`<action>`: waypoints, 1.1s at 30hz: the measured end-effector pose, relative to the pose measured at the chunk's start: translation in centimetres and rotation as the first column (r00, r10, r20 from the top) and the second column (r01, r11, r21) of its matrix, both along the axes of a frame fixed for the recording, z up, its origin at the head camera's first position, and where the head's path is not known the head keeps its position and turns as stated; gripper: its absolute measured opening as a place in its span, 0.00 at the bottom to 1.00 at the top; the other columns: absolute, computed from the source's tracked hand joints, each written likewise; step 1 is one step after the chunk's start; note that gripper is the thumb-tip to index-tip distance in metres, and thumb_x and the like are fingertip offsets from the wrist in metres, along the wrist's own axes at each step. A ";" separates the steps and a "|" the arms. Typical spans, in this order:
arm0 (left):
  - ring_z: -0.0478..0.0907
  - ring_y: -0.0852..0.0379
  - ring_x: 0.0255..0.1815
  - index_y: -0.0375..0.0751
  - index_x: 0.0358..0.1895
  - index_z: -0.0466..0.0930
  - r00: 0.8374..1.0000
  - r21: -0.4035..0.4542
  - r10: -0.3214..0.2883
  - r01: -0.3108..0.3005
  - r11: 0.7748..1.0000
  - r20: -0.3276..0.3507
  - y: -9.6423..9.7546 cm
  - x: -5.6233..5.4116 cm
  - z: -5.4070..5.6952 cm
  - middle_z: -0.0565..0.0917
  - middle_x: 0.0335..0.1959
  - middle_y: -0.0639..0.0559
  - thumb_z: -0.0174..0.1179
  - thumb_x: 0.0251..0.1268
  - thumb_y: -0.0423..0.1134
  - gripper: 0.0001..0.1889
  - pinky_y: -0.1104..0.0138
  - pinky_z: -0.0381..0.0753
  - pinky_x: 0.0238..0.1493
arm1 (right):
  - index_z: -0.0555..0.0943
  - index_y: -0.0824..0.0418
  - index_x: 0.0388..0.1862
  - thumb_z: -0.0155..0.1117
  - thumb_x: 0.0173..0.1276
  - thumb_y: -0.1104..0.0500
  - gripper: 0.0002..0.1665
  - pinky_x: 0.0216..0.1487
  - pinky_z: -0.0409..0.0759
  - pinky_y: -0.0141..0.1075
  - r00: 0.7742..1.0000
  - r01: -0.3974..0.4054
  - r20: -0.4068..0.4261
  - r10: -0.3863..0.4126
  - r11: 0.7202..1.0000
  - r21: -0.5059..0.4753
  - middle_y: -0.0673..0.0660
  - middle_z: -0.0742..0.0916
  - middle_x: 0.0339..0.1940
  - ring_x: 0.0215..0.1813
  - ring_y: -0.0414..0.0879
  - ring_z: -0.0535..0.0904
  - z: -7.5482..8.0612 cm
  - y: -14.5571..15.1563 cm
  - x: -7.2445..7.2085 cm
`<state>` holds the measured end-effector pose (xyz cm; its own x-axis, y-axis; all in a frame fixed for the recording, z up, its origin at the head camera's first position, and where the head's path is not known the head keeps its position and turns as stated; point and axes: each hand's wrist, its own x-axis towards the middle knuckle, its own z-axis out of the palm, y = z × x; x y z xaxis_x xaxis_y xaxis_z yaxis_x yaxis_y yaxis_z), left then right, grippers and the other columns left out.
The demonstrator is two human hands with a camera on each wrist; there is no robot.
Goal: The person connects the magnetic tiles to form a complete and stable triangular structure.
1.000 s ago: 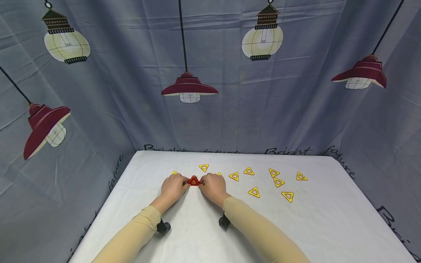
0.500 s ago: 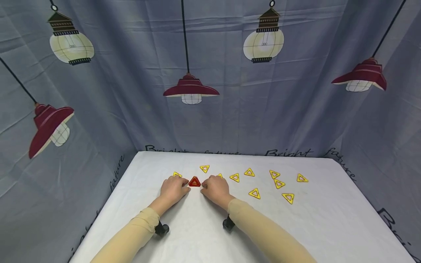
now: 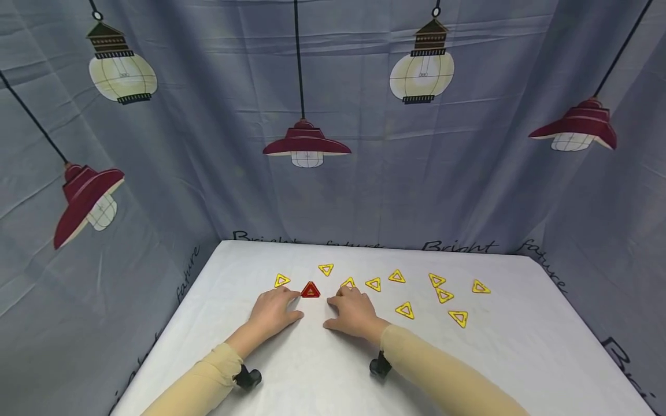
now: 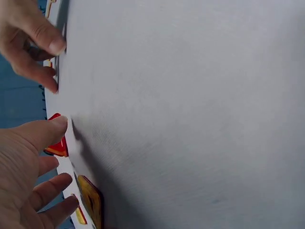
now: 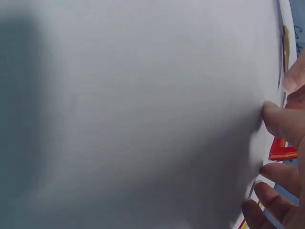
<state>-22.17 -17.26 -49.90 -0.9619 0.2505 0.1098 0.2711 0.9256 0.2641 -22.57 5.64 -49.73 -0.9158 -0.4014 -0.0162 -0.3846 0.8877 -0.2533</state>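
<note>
A red triangle with a smaller triangle outlined in its middle lies on the white table in the head view, between my two hands. My left hand is just left of it, thumb spread and fingers relaxed, holding nothing. On the other side my right hand has its thumb apart and its fingers loosely bent, also without anything in its grasp. Its fingertips reach a yellow triangle, partly hidden behind them. Another yellow triangle lies just beyond the left fingers. In the left wrist view the left thumb partly covers the red triangle.
Several more yellow triangles lie scattered over the table's back and right, among them one at the back and one nearer the front. Two of them touch at a corner. A grey curtain printed with lamps surrounds the table.
Both hands have let go of the red triangle and drawn apart, towards the body, with thumbs spreading. The red triangle stays on the table. The head view has shifted slightly.
</note>
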 end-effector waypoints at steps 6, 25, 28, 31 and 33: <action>0.76 0.42 0.64 0.43 0.64 0.81 0.999 0.108 0.012 -0.007 0.994 -0.039 -1.5 0.8 0.5 0.81 0.60 0.45 0.72 0.62 0.48 0.28 0.43 0.70 0.64 | 0.85 0.52 0.61 0.76 0.60 0.41 0.33 0.55 0.74 0.50 0.999 -0.041 -0.002 0.041 0.999 -0.023 0.51 0.81 0.56 0.55 0.51 0.74 -0.1 2.4 1.3; 0.73 0.41 0.66 0.43 0.64 0.82 0.997 0.085 -0.028 0.034 0.996 -0.073 -6.4 5.5 0.4 0.80 0.61 0.45 0.68 0.67 0.44 0.23 0.43 0.71 0.64 | 0.87 0.49 0.57 0.72 0.67 0.45 0.22 0.65 0.73 0.55 0.996 -0.053 0.063 0.056 0.998 -0.044 0.51 0.83 0.60 0.64 0.53 0.76 0.7 10.1 4.2; 0.72 0.41 0.67 0.44 0.64 0.82 0.997 0.057 -0.053 0.056 0.997 -0.058 -6.4 6.4 0.0 0.80 0.63 0.45 0.68 0.68 0.46 0.24 0.44 0.70 0.65 | 0.87 0.50 0.58 0.72 0.67 0.46 0.22 0.67 0.70 0.56 0.995 -0.062 0.069 0.066 0.996 -0.061 0.52 0.83 0.61 0.65 0.54 0.76 0.7 10.6 4.6; 0.70 0.41 0.70 0.44 0.67 0.80 0.996 0.022 -0.080 0.081 0.996 -0.046 -6.4 7.0 -0.4 0.77 0.67 0.44 0.67 0.69 0.49 0.26 0.44 0.67 0.68 | 0.87 0.51 0.58 0.72 0.67 0.47 0.22 0.68 0.69 0.57 0.994 -0.085 0.068 0.090 0.993 -0.076 0.53 0.83 0.63 0.67 0.55 0.76 0.6 10.9 4.9; 0.68 0.40 0.71 0.42 0.68 0.78 0.995 0.003 -0.094 0.094 0.996 -0.045 -6.3 7.4 -0.7 0.76 0.69 0.43 0.66 0.70 0.50 0.28 0.43 0.65 0.69 | 0.87 0.51 0.58 0.71 0.68 0.47 0.22 0.68 0.70 0.56 0.992 -0.102 0.060 0.107 0.992 -0.078 0.53 0.82 0.63 0.68 0.55 0.75 0.5 11.1 5.2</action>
<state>-14.77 -23.58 -50.58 -0.9282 0.3390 0.1536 0.3687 0.8940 0.2548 -17.41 16.70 -49.27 -0.8668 -0.4971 -0.0395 -0.4552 0.8213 -0.3439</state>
